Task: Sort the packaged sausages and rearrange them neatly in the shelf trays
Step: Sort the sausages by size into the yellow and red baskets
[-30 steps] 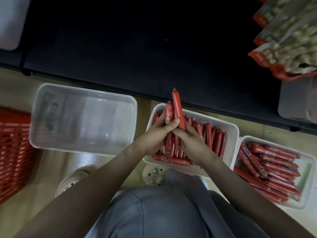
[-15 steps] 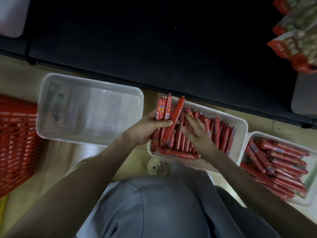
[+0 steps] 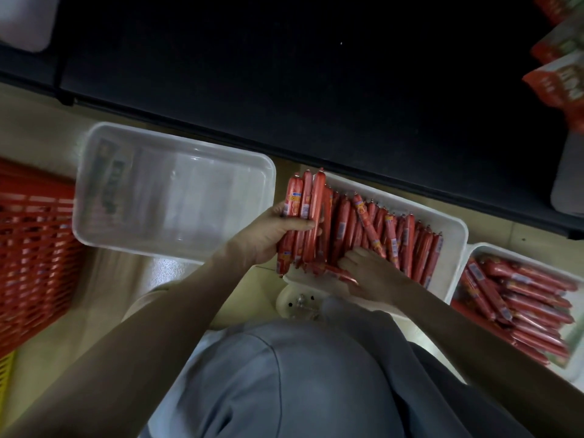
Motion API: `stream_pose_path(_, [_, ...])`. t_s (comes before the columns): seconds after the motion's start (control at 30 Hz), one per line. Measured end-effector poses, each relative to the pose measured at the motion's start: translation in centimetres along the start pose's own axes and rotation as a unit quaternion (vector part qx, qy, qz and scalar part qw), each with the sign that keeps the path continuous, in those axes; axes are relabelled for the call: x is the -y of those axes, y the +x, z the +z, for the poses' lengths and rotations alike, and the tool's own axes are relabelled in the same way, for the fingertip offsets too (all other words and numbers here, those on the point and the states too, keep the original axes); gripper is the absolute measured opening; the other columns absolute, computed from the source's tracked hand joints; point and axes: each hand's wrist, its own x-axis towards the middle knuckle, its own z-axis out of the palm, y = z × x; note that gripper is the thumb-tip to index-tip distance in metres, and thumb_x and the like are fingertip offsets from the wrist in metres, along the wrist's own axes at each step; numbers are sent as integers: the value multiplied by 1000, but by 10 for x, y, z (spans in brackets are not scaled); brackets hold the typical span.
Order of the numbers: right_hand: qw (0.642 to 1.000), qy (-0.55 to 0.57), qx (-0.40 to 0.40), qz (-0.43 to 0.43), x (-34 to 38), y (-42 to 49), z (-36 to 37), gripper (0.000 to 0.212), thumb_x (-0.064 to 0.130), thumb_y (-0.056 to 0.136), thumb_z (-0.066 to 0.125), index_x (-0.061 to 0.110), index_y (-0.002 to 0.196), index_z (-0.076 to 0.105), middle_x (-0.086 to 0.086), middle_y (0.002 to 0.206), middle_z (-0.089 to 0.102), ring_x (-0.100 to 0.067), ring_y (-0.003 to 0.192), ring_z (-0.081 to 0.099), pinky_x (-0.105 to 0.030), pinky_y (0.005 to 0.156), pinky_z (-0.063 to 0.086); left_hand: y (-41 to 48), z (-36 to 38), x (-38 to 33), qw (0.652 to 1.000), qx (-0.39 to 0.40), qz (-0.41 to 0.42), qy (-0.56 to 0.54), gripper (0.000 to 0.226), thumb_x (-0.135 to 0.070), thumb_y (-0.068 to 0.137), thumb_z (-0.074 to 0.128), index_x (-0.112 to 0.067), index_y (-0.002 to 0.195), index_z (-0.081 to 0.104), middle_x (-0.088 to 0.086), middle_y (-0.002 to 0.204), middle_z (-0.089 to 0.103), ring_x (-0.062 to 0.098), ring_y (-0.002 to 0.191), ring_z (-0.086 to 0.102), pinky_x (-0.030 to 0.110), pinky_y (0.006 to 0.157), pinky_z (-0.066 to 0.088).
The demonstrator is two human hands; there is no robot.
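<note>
A bundle of sausages [image 3: 303, 216] is gripped in the left hand [image 3: 268, 238], whose fingers and thumb are curled round a few sticks held side by side. The sticks point away from the person over the left end of the middle tray [image 3: 456, 230], and their tips reach past its far rim. The right hand [image 3: 371, 275] is laid on the packed row [image 3: 407, 238] inside that tray, with fingers fairly straight and pressed against the sticks near the front wall. Nothing is seen to be pinched by it. One crosswise sausage [image 3: 331, 272] is lodged along the front of the tray, under the ends of the others. An empty clear tray [image 3: 177, 200] is set just to the left, and a right tray [image 3: 474, 251] of loosely heaped sausages is placed beside the middle one. The step in hand is judged to be the squaring-up of the bundle before it is set down. Several faults are to be guarded against. The slick casings may be let slip from a loosened grip, so that sticks are dropped between the trays. The row may be pushed askew if the bracing hand is lifted before the bundle is seated. The bundle may be wedged crooked if the crosswise stick is not cleared first.
</note>
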Motion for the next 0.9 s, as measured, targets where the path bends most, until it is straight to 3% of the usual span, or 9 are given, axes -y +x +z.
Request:
stream_pose_path(0.1, [976, 177, 43, 121, 4, 0, -23, 30, 20, 85, 61, 15, 111, 47, -2, 94, 54, -20, 84, 56, -33, 73, 49, -1, -2, 1, 1000, -15, 17, 8, 49, -5, 73, 70, -1, 121, 58, 11, 108, 69, 25, 101, 67, 37, 92, 51])
stream_pose_path(0.17, [940, 259, -22, 222, 8, 0, -32, 29, 19, 88, 59, 18, 110, 40, 0, 94, 53, -18, 73, 59, -35, 64, 52, -1, -5, 4, 999, -31, 25, 29, 40, -2, 79, 68, -6, 118, 60, 12, 109, 69, 26, 104, 66, 38, 92, 50])
stream_pose_path(0.27, [909, 205, -158, 327, 7, 7, -32, 38, 26, 93, 55, 16, 126, 38, -10, 113, 52, -26, 87, 61, -43, 73, 56, -3, -8, 6, 998, -41, 22, 45, 38, -6, 79, 69, -13, 116, 62, 12, 111, 69, 26, 106, 66, 45, 99, 47])
stream_pose_path(0.37, [905, 104, -109, 397, -4, 17, -28, 47, 35, 95, 52, 12, 133, 39, -13, 126, 47, -28, 114, 46, -43, 93, 45, -6, -4, 4, 998, -43, 20, 40, 42, -17, 70, 75, -19, 110, 64, 8, 108, 70, 26, 106, 65, 48, 100, 45])
stream_pose_path(0.47, [903, 89, -80, 414, -9, 22, -30, 37, 35, 95, 52, 9, 121, 50, -14, 122, 47, -26, 110, 43, -38, 89, 44, -9, 0, 2, 998, -35, 24, 41, 48, -22, 66, 77, -19, 113, 64, 8, 111, 69, 25, 108, 65, 48, 100, 45])
stream_pose_path(0.6, [879, 275, -78, 380, 1, 17, -53, 21, 20, 97, 50, 6, 114, 51, -11, 89, 61, -18, 68, 60, -27, 52, 50, -17, 4, -5, 997, -57, 35, 26, 31, -11, 75, 72, -20, 105, 65, 4, 102, 71, 24, 102, 66, 44, 96, 48])
stream_pose_path(0.73, [771, 532, -109, 332, 34, 2, -104, 17, 13, 97, 53, 11, 114, 55, -5, 85, 67, -9, 67, 66, -21, 58, 54, -36, 15, -25, 995, -72, 59, -22, 24, 1, 83, 64, -18, 96, 66, 1, 88, 73, 20, 90, 70, 40, 87, 51])
stream_pose_path(0.83, [703, 645, -133, 269, 62, -6, -150, 18, 6, 94, 55, 9, 112, 57, -9, 86, 69, -13, 60, 58, -25, 54, 45, -60, 29, -50, 993, -65, 84, -49, 27, 1, 85, 62, -9, 110, 63, 8, 96, 71, 24, 90, 69, 35, 76, 56])
stream_pose_path(0.9, [682, 676, -149, 237, 81, -9, -182, 20, 0, 93, 53, 6, 111, 59, -9, 89, 68, -10, 56, 51, -22, 50, 39, -81, 41, -69, 991, -56, 108, -60, 35, 1, 86, 61, 1, 121, 58, 15, 105, 68, 27, 92, 68, 35, 75, 57])
